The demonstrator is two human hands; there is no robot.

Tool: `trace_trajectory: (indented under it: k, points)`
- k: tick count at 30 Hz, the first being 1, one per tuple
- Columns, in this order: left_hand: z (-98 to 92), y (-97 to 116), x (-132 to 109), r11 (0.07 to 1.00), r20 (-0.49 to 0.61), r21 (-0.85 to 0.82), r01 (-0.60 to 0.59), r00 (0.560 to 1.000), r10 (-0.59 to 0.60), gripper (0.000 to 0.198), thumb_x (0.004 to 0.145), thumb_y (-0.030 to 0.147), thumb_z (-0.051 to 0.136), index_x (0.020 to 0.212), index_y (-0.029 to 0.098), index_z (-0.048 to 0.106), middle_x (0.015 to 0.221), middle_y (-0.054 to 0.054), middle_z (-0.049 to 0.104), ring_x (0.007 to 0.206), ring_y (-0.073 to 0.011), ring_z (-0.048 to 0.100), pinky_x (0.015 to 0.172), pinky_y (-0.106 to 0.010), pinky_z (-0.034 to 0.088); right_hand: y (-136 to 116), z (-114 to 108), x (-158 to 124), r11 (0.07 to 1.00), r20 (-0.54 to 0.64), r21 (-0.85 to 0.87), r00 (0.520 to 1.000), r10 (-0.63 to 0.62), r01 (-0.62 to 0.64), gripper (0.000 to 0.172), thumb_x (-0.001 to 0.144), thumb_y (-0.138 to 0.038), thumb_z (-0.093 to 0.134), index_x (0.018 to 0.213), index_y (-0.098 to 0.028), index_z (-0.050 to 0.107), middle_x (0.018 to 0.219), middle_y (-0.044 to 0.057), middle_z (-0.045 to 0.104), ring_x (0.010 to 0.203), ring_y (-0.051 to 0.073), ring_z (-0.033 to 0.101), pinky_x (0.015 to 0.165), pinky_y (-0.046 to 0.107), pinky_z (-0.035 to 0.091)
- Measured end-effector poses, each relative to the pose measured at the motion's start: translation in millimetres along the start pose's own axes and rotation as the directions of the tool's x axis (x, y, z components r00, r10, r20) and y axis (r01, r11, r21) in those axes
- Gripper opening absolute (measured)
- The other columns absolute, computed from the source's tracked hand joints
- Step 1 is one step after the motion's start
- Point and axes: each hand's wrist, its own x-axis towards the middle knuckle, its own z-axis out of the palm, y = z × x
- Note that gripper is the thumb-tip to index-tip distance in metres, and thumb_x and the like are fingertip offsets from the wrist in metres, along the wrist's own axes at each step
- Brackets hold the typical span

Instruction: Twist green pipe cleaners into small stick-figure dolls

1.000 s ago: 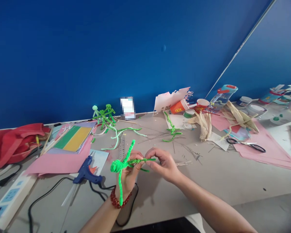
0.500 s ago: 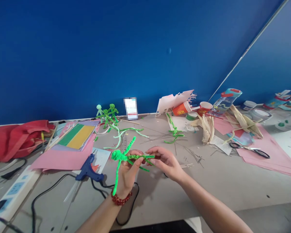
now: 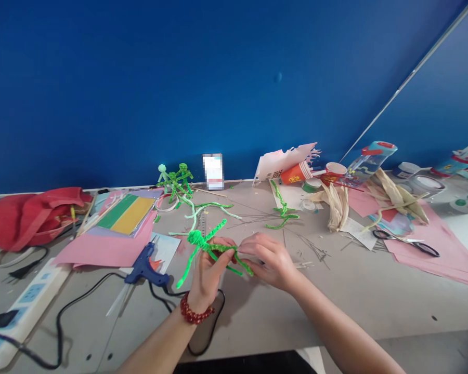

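A bright green pipe-cleaner figure [image 3: 196, 238] with a coiled round head and thin limbs is held above the table in the head view. My left hand [image 3: 212, 267] pinches its twisted body between thumb and fingers; a red bead bracelet circles that wrist. At the figure's lower end, my right hand [image 3: 271, 261] has its fingers closed around the green stems, which partly hide behind the fingertips. Several similar green figures [image 3: 179, 177] stand together at the wall. Another twisted green piece [image 3: 283, 208] lies farther back, and pale green pipe cleaners [image 3: 195, 215] are spread behind my left hand.
A blue glue gun [image 3: 146, 267] with its cord lies left, beside pink paper [image 3: 105, 252] and a white power strip [image 3: 23, 306]. Black-handled scissors [image 3: 407, 241], dried husks [image 3: 337, 208], orange paper cups [image 3: 294, 173] and loose wires [image 3: 314, 246] are on the right. A phone [image 3: 213, 171] leans on the wall.
My right hand's fingers have curled in closer over the figure's lower stems, and one stem end now points downward. The left hand keeps its hold, with the figure slightly turned.
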Motion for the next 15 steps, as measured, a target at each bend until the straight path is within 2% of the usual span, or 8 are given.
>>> trace_trajectory:
  k: [8,15]
  points:
    - [-1.7,-4.3,-3.2,0.999,0.007,-0.018,-0.028,1.0,0.029,0.007,0.081,0.018,0.066,0.08,0.018,0.06,0.085,-0.001,0.059,0.072,-0.0122,0.055,0.066,-0.024,0.045,-3.7,2.6,0.1,0.998,-0.059,-0.018,0.997,-0.055,0.054,0.027,0.082,-0.013,0.064,0.107,-0.018,0.056,0.089,0.009,0.071,0.079,0.021,0.061,0.069,0.034,0.051]
    - [-1.9,-2.0,-3.5,0.998,0.028,0.034,-0.051,0.998,0.05,0.007,0.083,0.017,0.064,0.082,0.019,0.058,0.087,-0.001,0.057,0.075,-0.012,0.055,0.068,-0.024,0.045,-1.8,3.2,-2.8,0.999,-0.054,0.001,0.998,-0.035,0.035,0.019,0.087,-0.015,0.059,0.106,-0.018,0.059,0.087,0.009,0.071,0.077,0.022,0.061,0.069,0.035,0.05]
